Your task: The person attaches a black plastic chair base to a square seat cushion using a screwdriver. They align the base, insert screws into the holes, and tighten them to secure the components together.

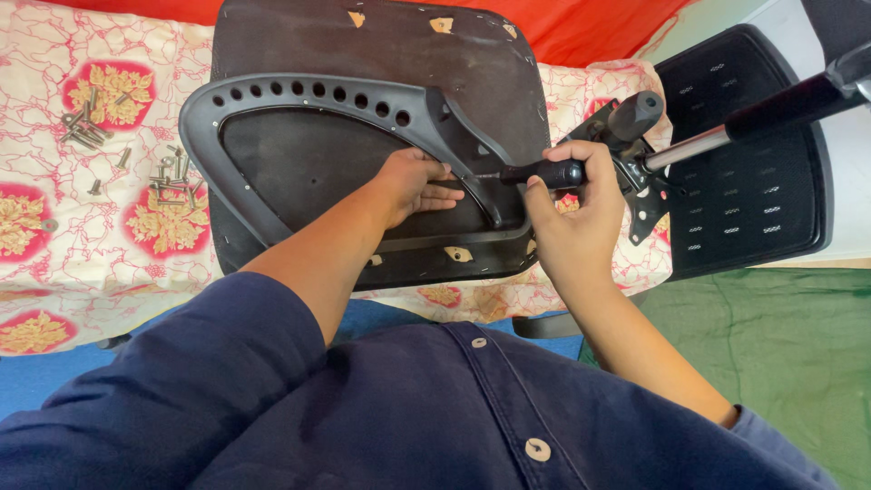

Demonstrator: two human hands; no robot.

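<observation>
Cloth (36, 136): flowered, spread under everything.
Seat (381, 54): upside down on the cloth.
Armrest (299, 95): lying across the seat's underside.
Left hand (413, 181): fingers loosely out, pressing flat beside the armrest.
Right hand (576, 204): wrapped tight around the screwdriver (544, 172), tip pointing at the armrest.
Bolts (172, 181): scattered on the cloth, far left.

Domestic room, improvised as a repair spot: work proceeds on a floral bedsheet (54, 181) over a mattress, with green carpet (771, 336) and loose screws (163, 181) alongside.
</observation>
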